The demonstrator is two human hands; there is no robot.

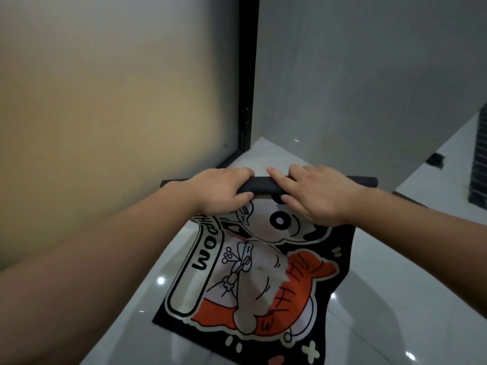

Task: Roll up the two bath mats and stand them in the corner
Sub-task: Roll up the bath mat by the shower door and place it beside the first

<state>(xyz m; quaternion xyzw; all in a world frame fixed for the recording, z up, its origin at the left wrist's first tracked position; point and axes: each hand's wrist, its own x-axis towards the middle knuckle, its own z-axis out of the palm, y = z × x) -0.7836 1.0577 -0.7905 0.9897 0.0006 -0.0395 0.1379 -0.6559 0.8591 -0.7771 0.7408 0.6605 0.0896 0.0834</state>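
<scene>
The left hand (224,192) and right hand (313,193) grip the thin rolled end of the bath mat (253,272), though the right's far fingers are hidden. It is probably best to roll with even pressure, keeping the edges square.

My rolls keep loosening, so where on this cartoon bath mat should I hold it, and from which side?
Grip the black rolled end of the bath mat, from above on its near side. It is a thin tube lying crosswise, so the left hand and right hand wrap it near the middle: fingers over, thumbs beneath where the flat printed part feeds in.
</scene>
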